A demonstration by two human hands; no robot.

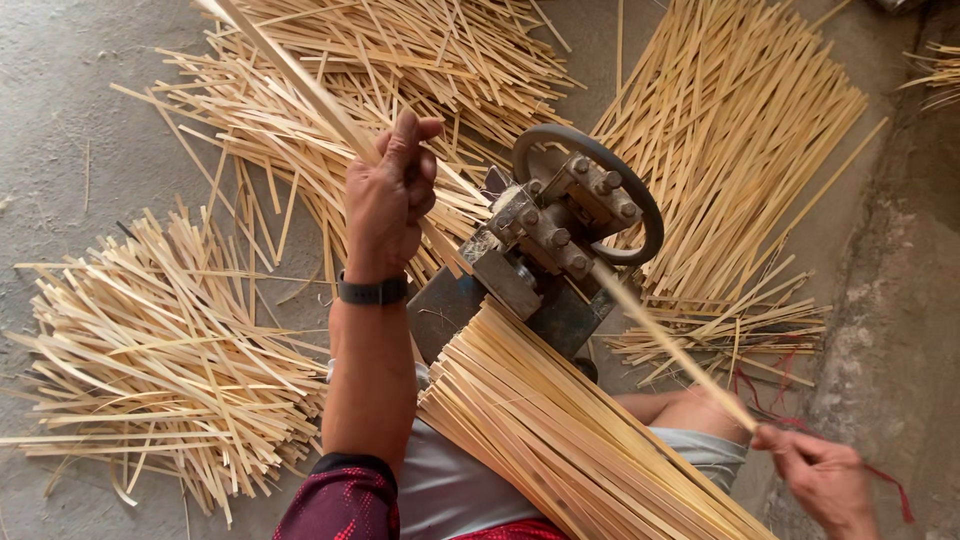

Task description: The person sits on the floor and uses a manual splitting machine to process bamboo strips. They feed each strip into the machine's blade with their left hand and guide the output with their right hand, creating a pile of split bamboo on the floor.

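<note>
Meanwhile, the left hand (388, 200) is clamped on one strip (300, 75) slanting up and away, while the right hand (822, 478) pinches another strip (665, 340) running from the splitter (555, 235) (between both hands) down to its fingers; bundle (560, 440) in lap.

A loose pile of pale strips (150, 360) lay spread on the grey concrete floor (60, 90) at the left. A second heap (400, 50) sprawled across the top, its strips crossing at many angles. A neater sheaf (730, 130) lay at the upper right, its strips running mostly parallel, with a smaller cluster (720, 335) below it. Red threads (760, 395) trailed beside that cluster. A rough stone ledge (900, 300) ran down the right edge.
</note>
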